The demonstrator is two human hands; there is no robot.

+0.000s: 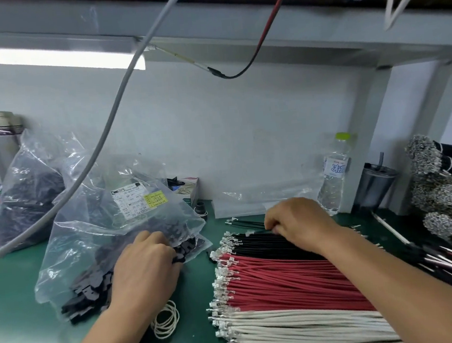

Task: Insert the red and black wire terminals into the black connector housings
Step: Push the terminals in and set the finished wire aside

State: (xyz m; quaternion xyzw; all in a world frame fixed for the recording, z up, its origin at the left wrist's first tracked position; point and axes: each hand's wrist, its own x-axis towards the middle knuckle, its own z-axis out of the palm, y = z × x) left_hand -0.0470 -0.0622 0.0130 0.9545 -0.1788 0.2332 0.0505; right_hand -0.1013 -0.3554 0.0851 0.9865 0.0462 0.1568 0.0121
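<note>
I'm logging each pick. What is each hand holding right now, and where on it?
Right hand pinches black wires mid-length, away from the terminals. Left hand curls over black housings at the bag mouth; exact hold hidden.

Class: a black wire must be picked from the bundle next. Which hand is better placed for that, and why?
The right hand. Its curled fingers already rest on the black wires at the far side of the bundle. The left hand is across the mat at the bag of connector housings, reaching for those.
</note>
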